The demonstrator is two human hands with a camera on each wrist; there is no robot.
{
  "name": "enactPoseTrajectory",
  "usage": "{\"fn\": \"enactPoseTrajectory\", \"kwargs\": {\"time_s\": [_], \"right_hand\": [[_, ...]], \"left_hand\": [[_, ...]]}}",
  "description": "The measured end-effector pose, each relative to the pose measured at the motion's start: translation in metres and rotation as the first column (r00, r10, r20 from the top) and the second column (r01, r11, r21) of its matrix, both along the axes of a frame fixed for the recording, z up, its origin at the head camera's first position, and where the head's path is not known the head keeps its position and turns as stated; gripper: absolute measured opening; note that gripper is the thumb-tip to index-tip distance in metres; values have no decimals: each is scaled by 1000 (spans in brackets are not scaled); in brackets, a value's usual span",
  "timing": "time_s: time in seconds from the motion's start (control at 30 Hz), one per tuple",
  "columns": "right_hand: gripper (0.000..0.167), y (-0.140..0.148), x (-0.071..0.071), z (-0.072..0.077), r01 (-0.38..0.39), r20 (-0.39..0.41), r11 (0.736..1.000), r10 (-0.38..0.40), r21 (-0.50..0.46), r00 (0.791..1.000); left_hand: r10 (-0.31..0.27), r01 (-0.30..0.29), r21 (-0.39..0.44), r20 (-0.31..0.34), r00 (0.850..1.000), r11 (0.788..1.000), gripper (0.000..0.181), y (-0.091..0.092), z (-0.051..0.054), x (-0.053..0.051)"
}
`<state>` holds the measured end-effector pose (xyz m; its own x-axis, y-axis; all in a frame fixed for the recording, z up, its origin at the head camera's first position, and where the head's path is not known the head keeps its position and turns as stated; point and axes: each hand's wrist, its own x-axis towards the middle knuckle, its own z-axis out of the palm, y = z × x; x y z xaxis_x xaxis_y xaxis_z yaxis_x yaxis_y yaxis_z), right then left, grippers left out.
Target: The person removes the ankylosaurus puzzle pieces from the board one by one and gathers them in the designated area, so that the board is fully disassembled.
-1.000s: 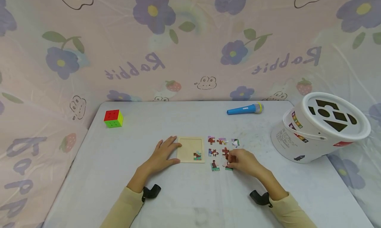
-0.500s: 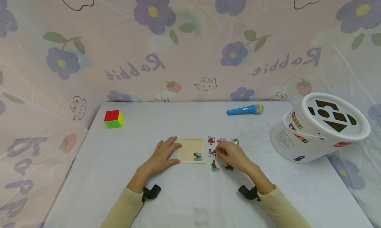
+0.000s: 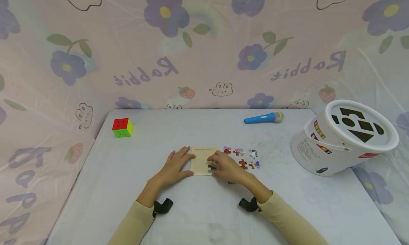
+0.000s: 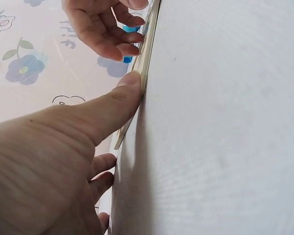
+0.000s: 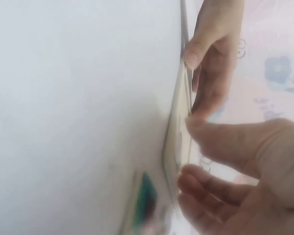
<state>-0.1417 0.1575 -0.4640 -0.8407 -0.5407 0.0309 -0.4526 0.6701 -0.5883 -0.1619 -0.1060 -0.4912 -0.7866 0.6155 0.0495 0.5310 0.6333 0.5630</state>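
Observation:
A shallow square wooden puzzle tray lies mid-table. My left hand rests at its left edge, fingers spread and its thumb against the rim. Over the tray's lower right part is my right hand, thumb and fingers bent around a small jigsaw piece that they mostly hide. Below the fingers shows a colourful puzzle piece in the tray's corner. Several loose pieces lie right of the tray, among them a brown piece and a purple-and-white piece. Others are partly behind my right hand.
A red-and-green puzzle cube stands at the back left. At the back right lies a blue toy microphone. A big white bucket with a shape-cutout lid stands on the right. The wall behind is covered with flower-printed cloth.
My right hand has moved left from the loose pieces to above the tray, uncovering the brown piece and the purple-and-white piece. My left hand stays at the tray's edge.

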Motion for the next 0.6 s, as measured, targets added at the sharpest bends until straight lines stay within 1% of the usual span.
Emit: {"fn": "enactPoseTrajectory", "kwargs": {"time_s": [0.07,0.17,0.27,0.4,0.5,0.6], "right_hand": [[44,-3,1,0,-2,2,1000,2,2,1000],[43,-5,1,-1,-2,-23,1000,3,9,1000],[41,-5,2,-2,10,-43,1000,-10,-3,999],[37,-5,3,-4,20,-37,997,-23,-72,999],[34,-5,3,-4,33,-19,989,-36,-144,999],[32,-5,3,-3,52,2,982,-52,-181,999]], "left_hand": [[1,-1,0,0,1000,1000,61,0,0,0],[3,-3,-3,0,1000,1000,61,0,0,0],[6,-6,-5,4,1000,1000,61,0,-1,0],[4,-4,3,3,1000,1000,61,0,-2,0],[2,-2,6,1,1000,1000,61,0,-2,0],[2,-2,9,-5,1000,1000,60,0,-2,0]]}}
